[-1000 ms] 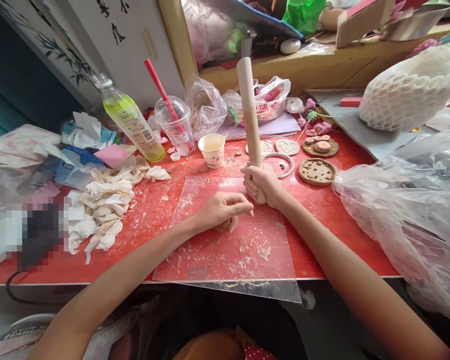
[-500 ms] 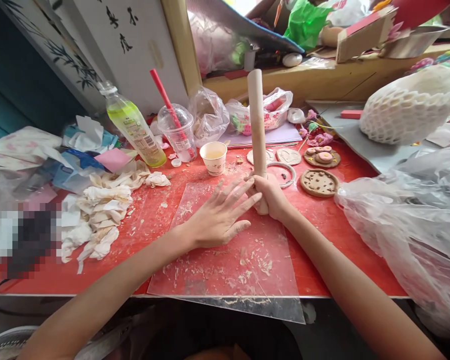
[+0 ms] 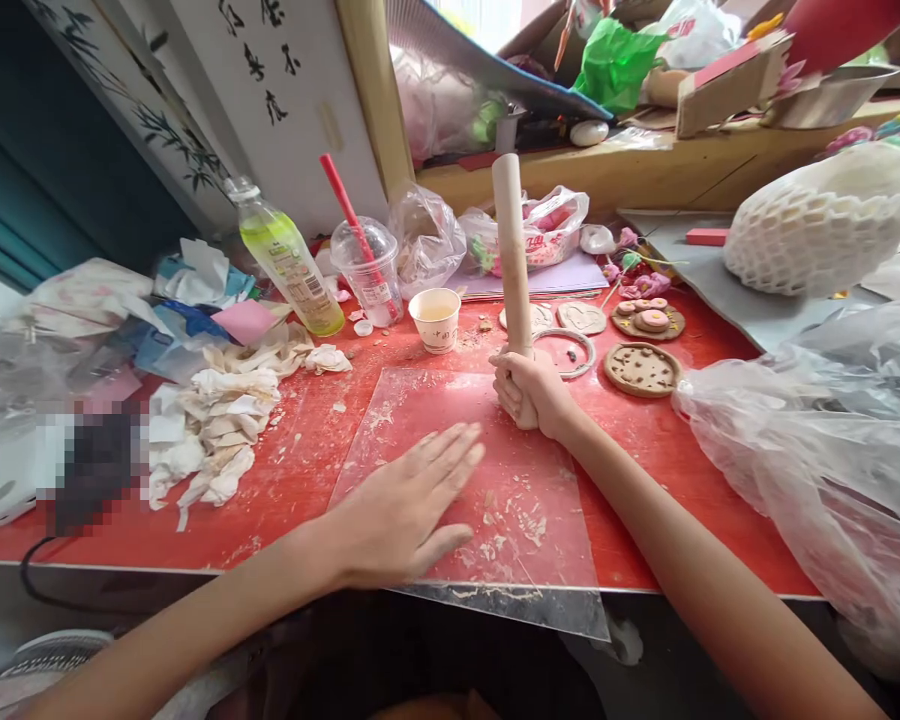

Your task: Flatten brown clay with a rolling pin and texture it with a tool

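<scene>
Rod (image 3: pixel 511 250), pale and wood-like, stands near upright in the right hand (image 3: pixel 534 388), top tipped slightly left; fist closed round its lower part, fingers wrapped, bottom end poking out just below the fist. Can't tell if that end rests on the clear sheet (image 3: pixel 536 560) or hangs above it. Left hand (image 3: pixel 409 510) open, empty, palm down, fingers stretched out and thumb apart, over the near-left part of the sheet; palm contact hidden. Hands well apart.

Sheet lies on the red tabletop (image 3: pixel 300 465), near corner overhanging the table edge, pale flakes and smears scattered over it. Just right of the rod: grey ring (image 3: pixel 591 352) around a small dark lump (image 3: pixel 571 354), then round dotted disc (image 3: pixel 642 388). Behind those, pale flat piece (image 3: pixel 581 318) and brown piece with pink rounds (image 3: pixel 651 319). Paper cup (image 3: pixel 435 328) with yellowish liquid sits beyond the sheet, left of the rod; plastic cup (image 3: pixel 379 290) with red straw (image 3: pixel 341 195) farther left, beside green-yellow bottle (image 3: pixel 289 265), tilted in view. Crumpled tissues (image 3: pixel 225 400) heaped on the left side, clear plastic bag (image 3: pixel 802 430) on the right
</scene>
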A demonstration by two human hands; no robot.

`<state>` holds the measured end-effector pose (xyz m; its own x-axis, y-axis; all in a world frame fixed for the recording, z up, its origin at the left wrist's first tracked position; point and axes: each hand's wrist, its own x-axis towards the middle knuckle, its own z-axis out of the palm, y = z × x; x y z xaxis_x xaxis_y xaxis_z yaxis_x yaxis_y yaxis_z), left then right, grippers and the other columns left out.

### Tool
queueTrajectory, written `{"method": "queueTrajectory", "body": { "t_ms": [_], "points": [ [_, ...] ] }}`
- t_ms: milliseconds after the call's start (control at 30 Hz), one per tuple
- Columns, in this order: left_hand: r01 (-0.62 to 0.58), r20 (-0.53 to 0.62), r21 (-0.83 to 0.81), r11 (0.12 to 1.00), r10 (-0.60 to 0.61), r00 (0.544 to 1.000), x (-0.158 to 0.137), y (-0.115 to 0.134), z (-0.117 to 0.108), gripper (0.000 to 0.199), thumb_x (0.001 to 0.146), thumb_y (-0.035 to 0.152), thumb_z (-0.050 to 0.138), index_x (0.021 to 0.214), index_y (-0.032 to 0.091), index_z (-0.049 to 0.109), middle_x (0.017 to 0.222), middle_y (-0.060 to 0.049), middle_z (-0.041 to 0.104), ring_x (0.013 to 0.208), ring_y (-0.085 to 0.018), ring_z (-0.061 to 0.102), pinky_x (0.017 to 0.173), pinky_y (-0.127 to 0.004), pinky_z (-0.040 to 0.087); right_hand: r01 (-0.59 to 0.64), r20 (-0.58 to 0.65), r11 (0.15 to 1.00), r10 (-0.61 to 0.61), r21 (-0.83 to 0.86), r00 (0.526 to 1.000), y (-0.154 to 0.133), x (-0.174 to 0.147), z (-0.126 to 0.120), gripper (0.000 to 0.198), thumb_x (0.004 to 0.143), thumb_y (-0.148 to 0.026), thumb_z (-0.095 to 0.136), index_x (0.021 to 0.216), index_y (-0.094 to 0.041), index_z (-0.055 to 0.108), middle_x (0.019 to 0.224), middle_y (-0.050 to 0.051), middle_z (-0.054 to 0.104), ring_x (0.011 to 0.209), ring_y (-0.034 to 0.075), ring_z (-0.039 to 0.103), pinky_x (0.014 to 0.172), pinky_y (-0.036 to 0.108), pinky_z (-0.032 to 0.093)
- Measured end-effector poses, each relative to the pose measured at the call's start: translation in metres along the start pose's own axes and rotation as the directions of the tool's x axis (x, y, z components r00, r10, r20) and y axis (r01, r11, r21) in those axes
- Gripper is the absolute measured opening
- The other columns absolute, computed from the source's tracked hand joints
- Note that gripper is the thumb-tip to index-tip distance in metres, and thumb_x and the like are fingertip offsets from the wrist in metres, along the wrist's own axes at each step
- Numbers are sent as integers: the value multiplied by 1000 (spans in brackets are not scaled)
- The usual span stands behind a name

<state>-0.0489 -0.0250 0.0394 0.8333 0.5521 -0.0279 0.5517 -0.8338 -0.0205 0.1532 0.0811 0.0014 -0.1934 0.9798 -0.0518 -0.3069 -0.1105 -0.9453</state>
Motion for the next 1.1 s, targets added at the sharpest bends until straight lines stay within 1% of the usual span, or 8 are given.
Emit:
{"method": "queueTrajectory", "body": {
  "t_ms": [100, 200, 367, 500, 667, 833, 967, 1100],
  "points": [
    [-141, -85, 24, 990, 142, 986, 54, 2, 4, 66, 94, 48, 21, 144, 4, 22, 152, -13, 18, 143, -21, 11, 119, -39, 4, -15, -14, 999, 15, 38, 1000, -5, -1, 0, 35, 70, -26, 58, 44, -21, 36, 30, -7, 33, 25, 7, 31, 28, 22, 27],
    [-115, -125, 66, 991, 122, 985, 79, -13, 10, 55, 97, 36, 22, 145, 9, 22, 153, -7, 17, 143, -18, 8, 119, -38, 2, 0, -58, 997, 5, 81, 998, -10, -1, -3, 29, 71, -25, 56, 49, -21, 36, 33, -8, 33, 28, 6, 31, 31, 20, 29],
    [144, -126, 1, 990, -143, 982, 24, -51, 19, 57, 97, 31, 25, 147, 12, 8, 154, -10, 14, 143, -20, 7, 117, -40, 16, 11, -44, 994, -6, 107, 999, -8, 2, -5, 27, 73, -25, 55, 51, -20, 40, 37, -7, 38, 29, 6, 30, 28, 21, 25],
    [170, -121, -61, 984, -177, 977, -31, -38, 17, 62, 96, 22, 29, 147, 17, -6, 153, -10, 16, 142, -18, 14, 115, -36, 25, 8, -17, 996, -7, 87, 1000, -4, 3, -4, 31, 74, -24, 57, 48, -20, 40, 36, -6, 38, 27, 7, 31, 27, 22, 26],
    [-195, -87, -60, 979, 190, 978, 2, 1, 10, 56, 95, 35, 31, 145, 10, 23, 152, -7, 19, 143, -20, 9, 118, -36, 16, 18, -38, 995, -15, 94, 999, -4, 2, -4, 31, 74, -23, 57, 48, -20, 40, 36, -6, 38, 28, 6, 31, 27, 21, 26],
    [40, -87, -38, 998, -43, 995, 59, -32, 10, 63, 95, 43, 25, 146, 7, 15, 153, -12, 12, 143, -22, 9, 118, -39, 13, 5, -46, 989, 2, 149, 999, -7, 0, -4, 28, 74, -23, 56, 50, -19, 41, 37, -6, 37, 29, 6, 31, 28, 21, 26],
    [107, -113, 15, 994, -104, 988, 22, -50, 16, 67, 93, 43, 34, 147, 13, 9, 154, -8, 13, 143, -21, 7, 118, -41, 8, 4, -29, 981, 2, 194, 1000, -9, 2, -4, 27, 73, -22, 56, 51, -19, 41, 38, -6, 37, 29, 5, 29, 28, 20, 23],
    [88, -40, -32, 996, -89, 995, -24, -27, 10, 69, 94, 36, 36, 148, 11, 1, 154, -10, 9, 143, -19, 3, 116, -35, 17, 9, -24, 977, -4, 215, 1000, -9, 3, -4, 24, 72, -21, 56, 53, -20, 41, 38, -7, 36, 29, 5, 28, 28, 20, 22]
  ]
}}
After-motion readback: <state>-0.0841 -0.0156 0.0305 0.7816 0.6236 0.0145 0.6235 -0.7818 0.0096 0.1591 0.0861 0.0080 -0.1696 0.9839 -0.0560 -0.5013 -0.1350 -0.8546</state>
